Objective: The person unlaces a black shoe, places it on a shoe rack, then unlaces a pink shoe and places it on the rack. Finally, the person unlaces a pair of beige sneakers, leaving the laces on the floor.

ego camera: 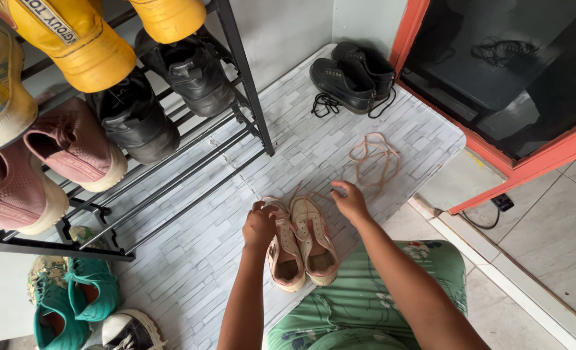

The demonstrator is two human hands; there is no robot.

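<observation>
My left hand (259, 227) is curled over the toe of the left shoe (284, 249), fingers pressed together on its front edge; the right shoe (314, 240) sits touching it, both toes pointing away from me on the grey mat (190, 259). My right hand (351, 202) rests just past the right shoe's toe, fingers bent down onto the mat near the loose lace (373, 159) (I can't tell whether they pinch its end or only press beside it).

If I drag the lace, I judge that its loops could knot, since they lie crossed over each other. A sideways shove from my left hand could tip the shoe onto its neighbour.

My knees in the green cloth (365, 304) close off the near side. To the left the rack (190, 175) stands close, its low bars near my left knuckles. Ahead is open mat up to the black shoes (352, 74) by the wall, their laces trailing. On the right the mat ends at a step below the orange door frame (515, 168).
</observation>
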